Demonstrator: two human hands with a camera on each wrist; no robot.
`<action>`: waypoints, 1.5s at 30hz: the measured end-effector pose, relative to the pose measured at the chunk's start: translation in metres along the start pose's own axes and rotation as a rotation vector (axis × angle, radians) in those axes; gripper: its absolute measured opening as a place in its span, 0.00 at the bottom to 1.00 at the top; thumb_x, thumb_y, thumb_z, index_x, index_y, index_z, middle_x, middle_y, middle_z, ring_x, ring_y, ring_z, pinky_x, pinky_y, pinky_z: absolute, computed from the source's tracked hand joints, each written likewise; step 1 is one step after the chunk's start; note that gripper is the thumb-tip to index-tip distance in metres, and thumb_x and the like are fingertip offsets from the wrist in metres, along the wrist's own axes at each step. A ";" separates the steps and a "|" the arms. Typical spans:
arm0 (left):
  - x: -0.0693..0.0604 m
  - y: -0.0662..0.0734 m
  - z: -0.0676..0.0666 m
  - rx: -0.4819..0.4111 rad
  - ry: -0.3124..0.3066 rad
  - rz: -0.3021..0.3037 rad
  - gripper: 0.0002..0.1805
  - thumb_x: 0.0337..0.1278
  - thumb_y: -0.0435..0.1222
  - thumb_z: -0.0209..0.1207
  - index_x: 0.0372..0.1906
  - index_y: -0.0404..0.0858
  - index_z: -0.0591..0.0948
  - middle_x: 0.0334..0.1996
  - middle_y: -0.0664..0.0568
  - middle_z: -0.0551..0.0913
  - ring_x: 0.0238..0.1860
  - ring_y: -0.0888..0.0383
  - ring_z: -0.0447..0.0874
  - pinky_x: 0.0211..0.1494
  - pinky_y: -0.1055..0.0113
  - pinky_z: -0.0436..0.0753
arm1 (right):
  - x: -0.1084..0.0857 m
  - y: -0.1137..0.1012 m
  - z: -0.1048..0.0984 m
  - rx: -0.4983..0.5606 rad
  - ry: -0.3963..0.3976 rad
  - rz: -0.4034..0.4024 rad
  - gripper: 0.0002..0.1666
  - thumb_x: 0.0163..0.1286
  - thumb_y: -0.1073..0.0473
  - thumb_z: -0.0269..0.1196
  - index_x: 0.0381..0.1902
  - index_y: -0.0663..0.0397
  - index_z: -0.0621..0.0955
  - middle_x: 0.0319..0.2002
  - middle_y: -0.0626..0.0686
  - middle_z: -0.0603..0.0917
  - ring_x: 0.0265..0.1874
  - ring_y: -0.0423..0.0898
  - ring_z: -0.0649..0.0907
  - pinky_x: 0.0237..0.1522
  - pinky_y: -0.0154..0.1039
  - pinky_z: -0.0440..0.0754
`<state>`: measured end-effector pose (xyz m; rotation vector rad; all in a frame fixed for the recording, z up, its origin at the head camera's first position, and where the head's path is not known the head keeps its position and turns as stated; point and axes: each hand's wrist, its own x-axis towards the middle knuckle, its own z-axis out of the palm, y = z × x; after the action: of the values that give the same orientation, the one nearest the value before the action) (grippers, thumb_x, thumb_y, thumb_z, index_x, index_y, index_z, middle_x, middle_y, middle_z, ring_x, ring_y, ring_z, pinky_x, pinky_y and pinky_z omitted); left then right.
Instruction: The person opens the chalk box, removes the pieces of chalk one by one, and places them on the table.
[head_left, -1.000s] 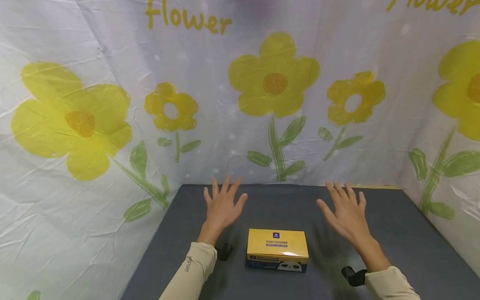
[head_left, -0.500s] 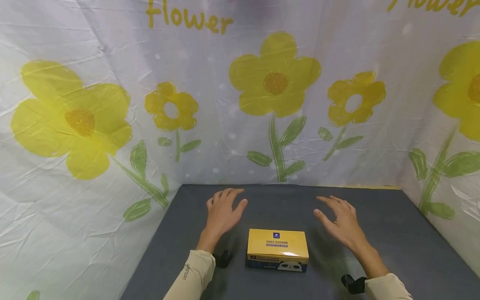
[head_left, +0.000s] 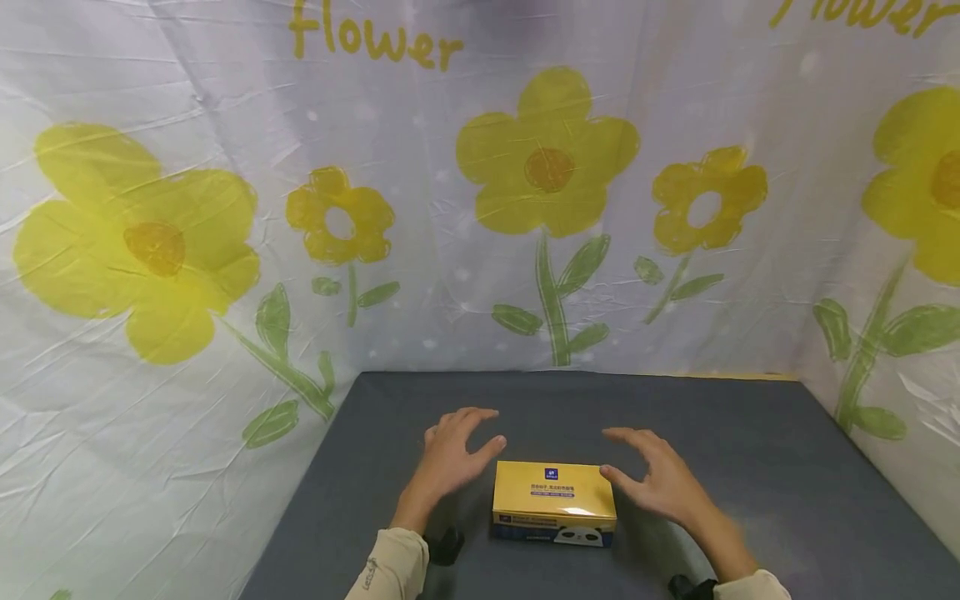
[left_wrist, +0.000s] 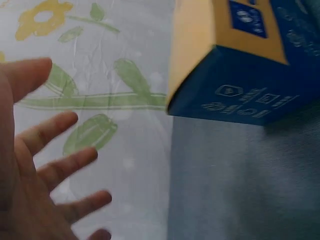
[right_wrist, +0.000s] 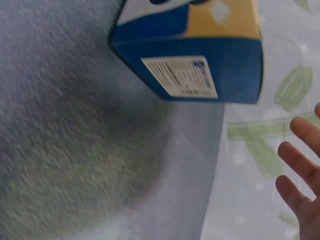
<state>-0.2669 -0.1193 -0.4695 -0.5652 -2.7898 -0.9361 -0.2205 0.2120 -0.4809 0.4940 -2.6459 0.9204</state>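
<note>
Hovering over the dark grey table point(head_left: 555, 575), our left hand point(head_left: 450, 460) and right hand point(head_left: 663, 479) spread their fingers loosely and hold nothing; between them, slightly nearer us, sits a yellow-and-blue box point(head_left: 553, 500).

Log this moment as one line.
yellow-blue box: on dark table, unheld | left grip: left of box, holding nothing | right grip: right of box, holding nothing, contact unclear
</note>
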 end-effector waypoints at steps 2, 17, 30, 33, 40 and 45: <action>-0.004 -0.003 0.005 -0.050 -0.070 0.014 0.32 0.67 0.61 0.56 0.73 0.57 0.72 0.75 0.50 0.69 0.75 0.39 0.63 0.70 0.27 0.56 | -0.002 -0.001 0.006 0.005 -0.015 -0.017 0.30 0.65 0.46 0.72 0.63 0.48 0.81 0.58 0.53 0.84 0.58 0.60 0.82 0.53 0.66 0.80; -0.040 -0.028 0.058 -0.479 -0.284 -0.074 0.65 0.41 0.54 0.79 0.80 0.69 0.47 0.79 0.45 0.60 0.76 0.40 0.62 0.68 0.23 0.59 | -0.016 -0.008 0.041 -0.092 -0.056 -0.165 0.26 0.60 0.43 0.74 0.54 0.45 0.86 0.53 0.46 0.88 0.49 0.46 0.84 0.48 0.53 0.82; -0.044 -0.034 0.077 -0.563 -0.264 -0.166 0.65 0.37 0.46 0.83 0.80 0.52 0.53 0.71 0.46 0.69 0.68 0.46 0.70 0.68 0.37 0.69 | -0.010 -0.011 0.040 -0.162 -0.093 -0.201 0.32 0.60 0.37 0.73 0.56 0.47 0.86 0.56 0.47 0.87 0.54 0.47 0.82 0.54 0.57 0.78; -0.044 -0.036 0.078 -0.570 -0.255 -0.168 0.62 0.38 0.46 0.82 0.78 0.48 0.56 0.70 0.49 0.70 0.68 0.47 0.70 0.68 0.39 0.69 | -0.007 -0.012 0.037 -0.168 -0.116 -0.206 0.32 0.61 0.36 0.72 0.56 0.47 0.86 0.56 0.46 0.86 0.54 0.47 0.82 0.54 0.56 0.78; -0.041 -0.039 0.080 -0.598 -0.253 -0.145 0.60 0.38 0.45 0.82 0.77 0.48 0.59 0.70 0.51 0.71 0.70 0.47 0.69 0.69 0.40 0.67 | 0.002 -0.018 0.031 -0.189 -0.185 -0.237 0.27 0.61 0.39 0.72 0.54 0.45 0.87 0.56 0.46 0.86 0.54 0.46 0.82 0.54 0.55 0.78; -0.041 -0.042 0.082 -0.621 -0.261 -0.139 0.58 0.39 0.45 0.82 0.77 0.48 0.59 0.71 0.53 0.70 0.71 0.47 0.67 0.70 0.39 0.65 | 0.005 -0.022 0.032 -0.203 -0.228 -0.245 0.27 0.62 0.40 0.71 0.54 0.45 0.86 0.57 0.46 0.86 0.54 0.47 0.82 0.54 0.55 0.78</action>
<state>-0.2471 -0.1131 -0.5688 -0.6036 -2.7482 -1.9092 -0.2216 0.1746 -0.4909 0.8937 -2.7552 0.5441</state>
